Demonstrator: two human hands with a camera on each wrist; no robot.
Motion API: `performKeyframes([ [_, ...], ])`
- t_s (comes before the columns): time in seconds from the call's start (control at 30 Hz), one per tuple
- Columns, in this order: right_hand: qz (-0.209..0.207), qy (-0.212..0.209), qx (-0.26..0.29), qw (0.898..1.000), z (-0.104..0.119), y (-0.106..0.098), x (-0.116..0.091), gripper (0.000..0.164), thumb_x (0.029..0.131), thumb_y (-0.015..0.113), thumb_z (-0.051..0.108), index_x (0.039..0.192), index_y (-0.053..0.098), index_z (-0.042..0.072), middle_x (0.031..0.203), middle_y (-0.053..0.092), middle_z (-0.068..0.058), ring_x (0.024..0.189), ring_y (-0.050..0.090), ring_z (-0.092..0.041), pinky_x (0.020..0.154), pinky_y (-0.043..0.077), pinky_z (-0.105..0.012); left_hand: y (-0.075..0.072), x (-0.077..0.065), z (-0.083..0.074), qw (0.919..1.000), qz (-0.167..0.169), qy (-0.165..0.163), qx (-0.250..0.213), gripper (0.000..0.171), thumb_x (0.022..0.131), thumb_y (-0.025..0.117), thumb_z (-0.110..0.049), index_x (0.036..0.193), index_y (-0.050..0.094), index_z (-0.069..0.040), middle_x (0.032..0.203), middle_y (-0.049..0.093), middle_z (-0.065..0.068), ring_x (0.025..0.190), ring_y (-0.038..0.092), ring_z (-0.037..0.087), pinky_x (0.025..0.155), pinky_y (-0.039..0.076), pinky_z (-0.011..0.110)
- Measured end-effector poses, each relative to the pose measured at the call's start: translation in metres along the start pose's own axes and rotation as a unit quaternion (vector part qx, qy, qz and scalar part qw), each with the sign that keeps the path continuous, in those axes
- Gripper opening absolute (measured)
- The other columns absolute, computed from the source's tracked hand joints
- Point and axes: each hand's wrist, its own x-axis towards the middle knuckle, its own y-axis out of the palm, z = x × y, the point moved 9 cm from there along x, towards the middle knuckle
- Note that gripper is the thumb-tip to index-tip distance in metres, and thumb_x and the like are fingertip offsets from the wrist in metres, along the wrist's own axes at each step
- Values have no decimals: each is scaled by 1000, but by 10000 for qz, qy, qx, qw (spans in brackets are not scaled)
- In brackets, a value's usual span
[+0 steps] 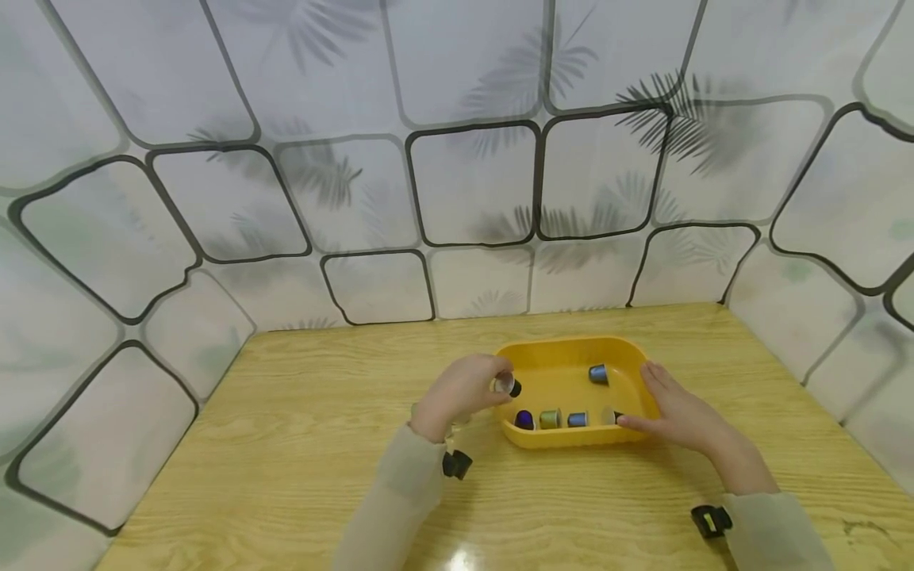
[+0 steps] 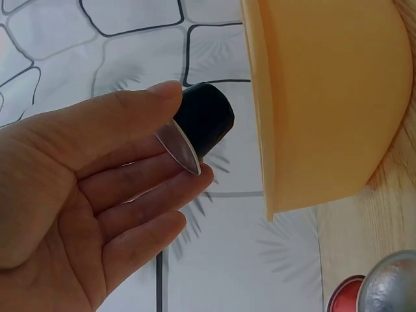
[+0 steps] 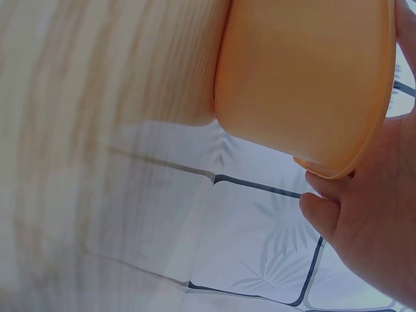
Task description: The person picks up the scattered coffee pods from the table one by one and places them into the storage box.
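Note:
My left hand pinches a black coffee capsule between thumb and fingers, its foil lid facing the palm. In the head view that hand is over the left end of a yellow tray. Along the tray's near side lie a purple capsule, a green capsule, a blue capsule and a pale-lidded dark capsule. Farther back in it lies another blue capsule. My right hand grips the tray's right end, fingers over the rim, thumb at the near corner.
Outside the tray, a red capsule and a silver-lidded capsule are on the wooden table, mostly hidden behind the left hand in the head view. Patterned curtains stand behind the table and at both sides.

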Motion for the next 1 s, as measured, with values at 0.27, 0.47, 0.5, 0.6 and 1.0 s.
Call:
performKeyframes([
  [0.27, -16, -29, -23, 10000, 2, 0, 0, 102, 76, 56, 57, 134, 11, -15, 138, 6, -34, 125, 9, -47, 95, 15, -59, 6, 13, 2, 9995, 254, -71, 182, 21, 79, 67, -24, 96, 61, -13, 90, 61, -5, 79, 56, 8, 70, 45, 22],
  [0.47, -77, -66, -7, 9999, 4, -2, -1, 102, 76, 58, 55, 134, 12, -15, 137, 7, -35, 124, 10, -47, 94, 16, -59, 13, 21, 5, 9988, 384, -78, 282, 21, 80, 66, -25, 97, 61, -13, 88, 61, -5, 78, 55, 7, 69, 45, 22],
  [0.5, -73, -56, -10, 10000, 4, -1, -1, 102, 76, 57, 56, 134, 12, -15, 138, 7, -35, 125, 10, -47, 95, 15, -59, 15, 22, 6, 9987, 407, -77, 297, 21, 80, 66, -25, 97, 61, -13, 87, 60, -6, 77, 55, 7, 69, 44, 21],
  [0.6, -53, -37, -6, 10000, 2, -1, 0, 103, 76, 57, 57, 134, 12, -15, 138, 6, -34, 125, 9, -47, 95, 15, -59, 22, 25, 9, 9981, 474, -69, 382, 21, 80, 66, -25, 97, 61, -13, 85, 60, -7, 75, 54, 7, 68, 44, 21],
  [1.0, -31, -16, 13, 10000, -1, 1, 0, 104, 75, 57, 57, 134, 10, -15, 138, 5, -34, 125, 8, -46, 95, 14, -59, 38, 32, 15, 9940, 681, -192, 838, 12, 80, 67, -22, 82, 57, -16, 73, 54, -8, 65, 48, 7, 60, 41, 20],
])
